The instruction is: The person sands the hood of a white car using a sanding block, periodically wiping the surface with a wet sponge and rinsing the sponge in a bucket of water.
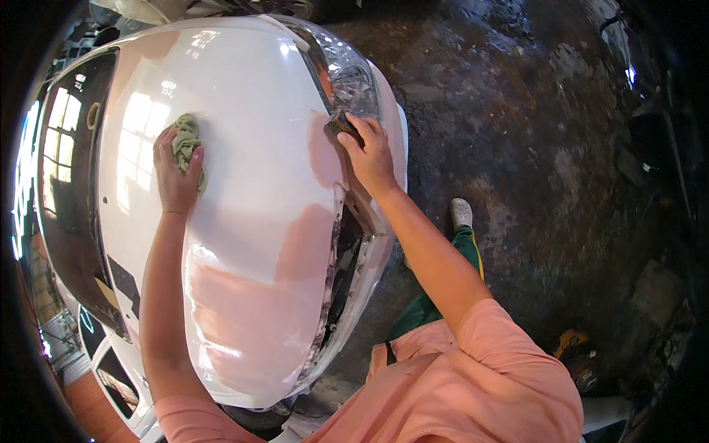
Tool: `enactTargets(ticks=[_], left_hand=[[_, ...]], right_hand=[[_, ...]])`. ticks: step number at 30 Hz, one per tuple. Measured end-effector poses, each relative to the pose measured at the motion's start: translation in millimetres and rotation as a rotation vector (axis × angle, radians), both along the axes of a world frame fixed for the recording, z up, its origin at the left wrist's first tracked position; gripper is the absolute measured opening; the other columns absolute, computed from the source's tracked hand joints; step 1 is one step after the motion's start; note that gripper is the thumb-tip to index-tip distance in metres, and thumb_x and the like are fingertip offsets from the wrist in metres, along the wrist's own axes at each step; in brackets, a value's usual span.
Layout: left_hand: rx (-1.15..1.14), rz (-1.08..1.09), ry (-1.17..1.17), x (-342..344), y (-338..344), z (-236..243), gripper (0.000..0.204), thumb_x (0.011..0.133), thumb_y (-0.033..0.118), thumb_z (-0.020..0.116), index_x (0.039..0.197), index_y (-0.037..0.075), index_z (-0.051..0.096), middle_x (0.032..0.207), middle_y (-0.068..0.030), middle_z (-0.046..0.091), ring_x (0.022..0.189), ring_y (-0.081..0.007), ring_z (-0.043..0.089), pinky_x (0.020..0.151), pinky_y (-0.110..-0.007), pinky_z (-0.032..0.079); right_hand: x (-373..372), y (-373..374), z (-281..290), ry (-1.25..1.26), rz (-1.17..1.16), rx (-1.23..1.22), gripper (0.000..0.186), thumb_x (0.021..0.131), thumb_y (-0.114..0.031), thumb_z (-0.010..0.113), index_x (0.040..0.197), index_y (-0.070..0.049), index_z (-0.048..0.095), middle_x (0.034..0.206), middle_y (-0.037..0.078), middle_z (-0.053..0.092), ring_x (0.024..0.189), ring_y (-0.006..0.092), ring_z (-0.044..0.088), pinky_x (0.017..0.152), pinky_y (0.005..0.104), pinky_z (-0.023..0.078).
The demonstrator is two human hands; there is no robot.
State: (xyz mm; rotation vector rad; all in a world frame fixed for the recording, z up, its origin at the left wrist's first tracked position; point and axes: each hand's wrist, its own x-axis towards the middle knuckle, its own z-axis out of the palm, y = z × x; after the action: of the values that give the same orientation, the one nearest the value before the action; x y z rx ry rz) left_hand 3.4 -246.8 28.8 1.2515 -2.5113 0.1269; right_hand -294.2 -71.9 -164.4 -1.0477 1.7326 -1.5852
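Note:
The white car hood (247, 140) stretches out beneath both my arms, with dull pinkish patches (251, 310) on its paint. My left hand (177, 181) rests on the hood's shiny middle, fingers curled round a crumpled green cloth (186, 140). Over at the hood's front edge, beside the clear headlight (351, 85), my right hand (371, 159) grips a small dark sanding block (340, 128). The block lies against the edge of a pinkish patch; its underside is hidden.
Beyond the hood on the left is the dark windshield (66, 177). An open gap (347, 258) with rough edges runs along the car's nose. My shoe (461, 213) stands on the stained dark floor (532, 177). Another white vehicle (118, 376) is at lower left.

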Motion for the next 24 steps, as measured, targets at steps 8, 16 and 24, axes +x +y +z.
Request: enactTargets(ticks=[8,16,24], left_hand=[[-0.008,0.041,-0.018,5,11,1,0.053,0.101,0.030,0.072,0.144,0.007,0.051,0.154,-0.0194,0.049,0.145,-0.0411,0.042,0.121,-0.053,0.036],[-0.251,0.174,-0.124,-8,12,-1,0.083,0.096,0.049,0.076,0.161,0.013,0.040,0.167,-0.0180,0.035,0.151,-0.0441,0.033,0.123,-0.058,0.033],[-0.360,0.231,-0.486,-67,70,-23,0.067,0.106,0.045,0.062,0.162,0.013,0.043,0.169,-0.0180,0.034,0.158,-0.0400,0.028,0.130,-0.060,0.019]], right_hand=[[16,48,5,-0.017,0.107,0.011,0.042,0.098,-0.021,0.074,0.136,-0.004,0.068,0.125,0.016,0.064,0.118,0.0354,0.061,0.104,0.0415,0.048],[0,53,-9,0.067,0.197,-0.101,0.046,0.095,-0.025,0.076,0.138,-0.010,0.066,0.123,0.014,0.064,0.113,0.0382,0.060,0.099,0.0479,0.049],[-171,190,-46,0.178,0.253,0.167,0.045,0.094,-0.018,0.078,0.137,-0.008,0.069,0.125,0.017,0.067,0.119,0.0384,0.061,0.102,0.0479,0.050]])
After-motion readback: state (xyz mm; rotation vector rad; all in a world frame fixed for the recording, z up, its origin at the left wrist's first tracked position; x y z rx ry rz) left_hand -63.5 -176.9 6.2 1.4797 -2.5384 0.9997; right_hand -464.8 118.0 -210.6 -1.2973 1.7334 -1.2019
